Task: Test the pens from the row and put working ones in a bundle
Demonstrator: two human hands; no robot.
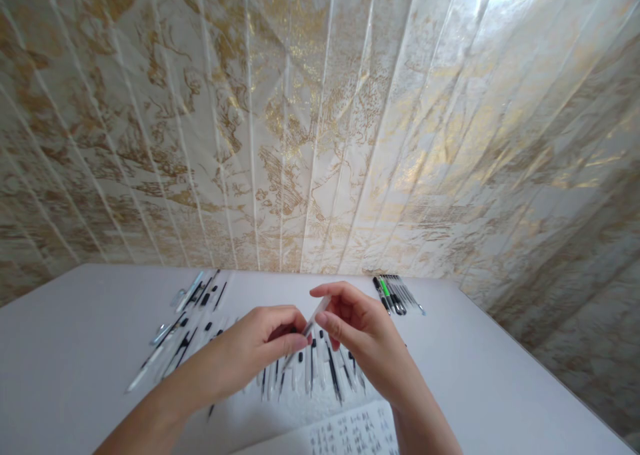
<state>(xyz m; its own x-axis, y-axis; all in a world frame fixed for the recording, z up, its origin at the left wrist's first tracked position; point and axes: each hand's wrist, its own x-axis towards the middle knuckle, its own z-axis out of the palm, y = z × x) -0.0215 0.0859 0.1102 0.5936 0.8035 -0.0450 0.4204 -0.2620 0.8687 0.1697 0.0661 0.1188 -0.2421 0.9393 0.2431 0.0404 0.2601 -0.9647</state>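
Over the middle of the table, a slim pen with a pale, clear-looking barrel is held slantwise between both hands. My left hand is closed, its thumb and forefinger pinching the pen's lower part. Around the upper end, my right hand curls its thumb and fingers, the forefinger reaching over the tip. Below the hands lie many loose pen parts: clear barrels, dark refills and small black caps. Some of them are hidden by my hands and left forearm.
More loose barrels, refills and caps are scattered at the left. A neat row of assembled pens, one green, lies at the back right. A sheet with handwriting sits at the front edge. A gold-patterned curtain hangs behind the white table.
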